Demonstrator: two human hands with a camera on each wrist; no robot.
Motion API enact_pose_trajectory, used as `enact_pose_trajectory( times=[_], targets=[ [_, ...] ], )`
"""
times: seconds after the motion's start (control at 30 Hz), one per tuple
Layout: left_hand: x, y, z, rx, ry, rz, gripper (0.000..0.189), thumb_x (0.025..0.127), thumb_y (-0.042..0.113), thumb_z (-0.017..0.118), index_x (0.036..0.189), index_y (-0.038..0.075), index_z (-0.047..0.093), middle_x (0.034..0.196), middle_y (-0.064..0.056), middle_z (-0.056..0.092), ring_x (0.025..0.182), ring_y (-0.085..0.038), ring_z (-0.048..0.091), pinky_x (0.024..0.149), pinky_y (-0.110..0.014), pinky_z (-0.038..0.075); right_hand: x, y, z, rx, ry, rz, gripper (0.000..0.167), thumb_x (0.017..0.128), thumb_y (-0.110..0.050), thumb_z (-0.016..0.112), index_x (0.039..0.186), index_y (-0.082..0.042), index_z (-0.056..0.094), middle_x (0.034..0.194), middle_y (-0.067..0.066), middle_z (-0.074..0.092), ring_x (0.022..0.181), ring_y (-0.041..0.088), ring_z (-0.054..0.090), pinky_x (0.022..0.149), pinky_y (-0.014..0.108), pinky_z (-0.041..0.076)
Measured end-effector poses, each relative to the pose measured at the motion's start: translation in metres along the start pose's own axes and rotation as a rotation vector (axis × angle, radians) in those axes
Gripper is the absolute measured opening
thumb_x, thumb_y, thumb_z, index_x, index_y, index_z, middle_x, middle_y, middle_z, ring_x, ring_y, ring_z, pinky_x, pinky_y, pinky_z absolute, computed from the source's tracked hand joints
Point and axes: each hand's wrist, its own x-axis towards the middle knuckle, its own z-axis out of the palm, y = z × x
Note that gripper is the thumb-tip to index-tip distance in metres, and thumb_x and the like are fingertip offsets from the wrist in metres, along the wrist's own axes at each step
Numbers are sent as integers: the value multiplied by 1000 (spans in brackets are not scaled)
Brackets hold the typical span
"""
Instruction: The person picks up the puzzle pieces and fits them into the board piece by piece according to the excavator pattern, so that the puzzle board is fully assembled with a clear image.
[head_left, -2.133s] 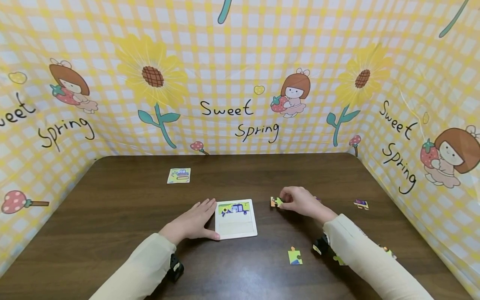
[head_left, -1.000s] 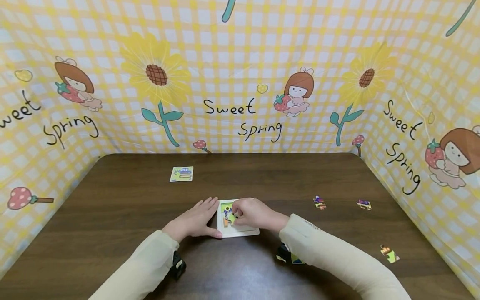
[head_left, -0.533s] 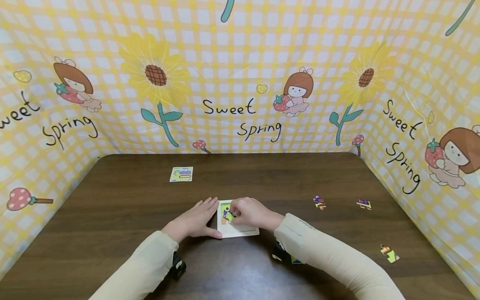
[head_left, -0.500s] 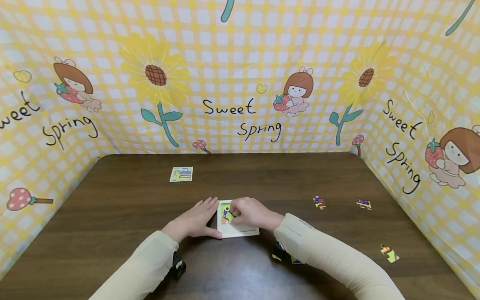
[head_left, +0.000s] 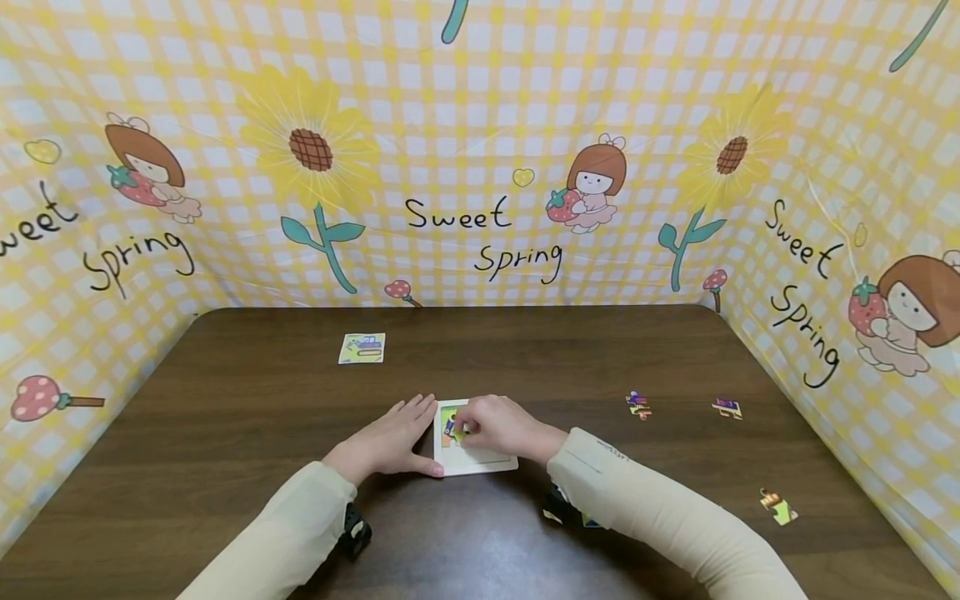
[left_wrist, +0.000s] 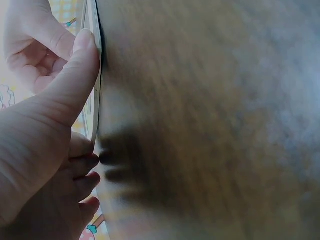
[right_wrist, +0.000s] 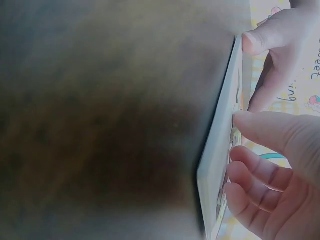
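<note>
A white puzzle tray [head_left: 487,463] lies on the table with printed jigsaw pieces along its far side. My left hand [head_left: 384,437] rests flat at its left edge, fingers straight; in the left wrist view, the thumb [left_wrist: 82,65] lies against the tray's rim [left_wrist: 97,107]. Over the tray, my right hand [head_left: 504,427] has its fingers curled and its fingertips on a green-and-orange puzzle piece [head_left: 450,441] at the left side, just below the upper pieces. The right wrist view shows the thumb [right_wrist: 265,130] and bent fingers at the tray's surface; the hand covers much of the picture.
A picture card [head_left: 362,348] lies at the back left. To the right are loose puzzle pieces: a purple one [head_left: 639,406], another purple one [head_left: 727,407] and an orange-and-green one [head_left: 779,507]. Another piece [head_left: 591,522] is mostly hidden by the right sleeve. Patterned cloth [head_left: 480,150] walls surround the table.
My right hand has carried the puzzle piece from the table's right side leftward onto the tray, then shifted it slightly up against the upper pieces. The left hand has stayed at the tray's edge.
</note>
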Motion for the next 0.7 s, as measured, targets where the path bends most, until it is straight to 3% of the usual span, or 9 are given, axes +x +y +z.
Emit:
enact_pose_trajectory(
  times=[0.17,0.53,0.7],
  targets=[
    [-1,1,0,-1,3,15,98,78,53,65,140,-10,24,146,-25,19,135,-37,14,107,-47,14,1,-1,0,-2,-9,-19,13,78,-6,71,90,-11,73,80,-3,61,66,3,50,58,16,41],
    [-1,0,-1,0,-6,8,99,78,54,65,141,-10,23,147,-24,18,135,-37,13,107,-47,13,2,-1,1,-34,-11,-49,16,80,-5,70,92,-12,75,79,-4,61,62,4,46,53,15,37],
    [-1,0,-1,-2,-2,8,99,78,53,65,141,-10,23,147,-25,19,135,-37,13,107,-48,13,2,0,1,-29,-24,-37,17,79,-6,71,96,-11,73,79,-3,60,65,4,49,57,15,40]
  ],
)
